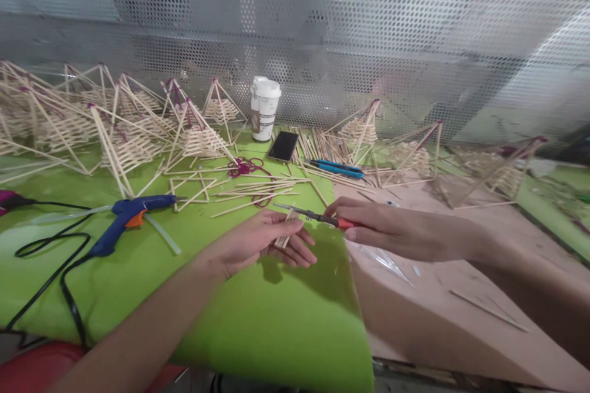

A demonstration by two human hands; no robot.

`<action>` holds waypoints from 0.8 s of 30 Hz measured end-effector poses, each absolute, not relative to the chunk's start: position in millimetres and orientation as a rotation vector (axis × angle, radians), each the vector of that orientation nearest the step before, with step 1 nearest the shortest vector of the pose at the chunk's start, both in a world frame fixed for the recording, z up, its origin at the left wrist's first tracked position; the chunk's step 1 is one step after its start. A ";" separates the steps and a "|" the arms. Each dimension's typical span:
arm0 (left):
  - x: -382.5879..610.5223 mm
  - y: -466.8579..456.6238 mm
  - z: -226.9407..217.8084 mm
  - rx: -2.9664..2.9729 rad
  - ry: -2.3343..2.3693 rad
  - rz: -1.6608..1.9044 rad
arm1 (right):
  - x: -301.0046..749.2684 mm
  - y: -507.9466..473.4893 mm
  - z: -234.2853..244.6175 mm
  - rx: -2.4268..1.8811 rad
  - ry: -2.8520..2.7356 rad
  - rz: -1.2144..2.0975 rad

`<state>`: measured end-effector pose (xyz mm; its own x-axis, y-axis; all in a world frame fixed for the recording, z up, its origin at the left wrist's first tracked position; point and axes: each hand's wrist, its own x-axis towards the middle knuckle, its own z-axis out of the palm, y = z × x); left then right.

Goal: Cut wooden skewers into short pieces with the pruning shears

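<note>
My left hand point(276, 238) is palm up above the green covering, its thumb pressing several short wooden sticks point(284, 236) against the fingers. In my right hand point(369, 221) is a pair of scissors with red-orange handles point(343, 223), the fingers wrapped round them. The scissor blades point(295, 209) point left, just over the upper end of the short sticks; I cannot tell whether they touch. Just beyond my hands lie loose long sticks point(258, 189) and a tangle of purple string point(246, 166).
A blue glue gun point(124, 221) lies left, its black cord trailing frontward. Stick pyramids point(203, 138) crowd the back left; others point(364, 129) stand right. Behind are a paper cup point(265, 112), a phone point(283, 146) and a blue cutter point(338, 168). A perforated metal panel point(295, 31) closes the back.
</note>
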<state>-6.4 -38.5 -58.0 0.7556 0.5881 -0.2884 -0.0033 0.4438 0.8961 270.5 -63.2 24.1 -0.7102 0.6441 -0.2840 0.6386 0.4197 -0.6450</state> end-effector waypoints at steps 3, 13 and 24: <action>-7.3 -38.5 -56.8 1.083 0.651 0.387 | 270.4 -62.6 26.6 -1.213 -2.662 1.190; -4.8 -39.9 -53.2 1.060 0.634 0.417 | 271.3 -62.2 44.5 -1.310 -2.707 1.154; -7.1 -39.3 -54.2 1.038 0.593 0.449 | 271.0 -74.8 45.1 -1.408 -2.627 1.227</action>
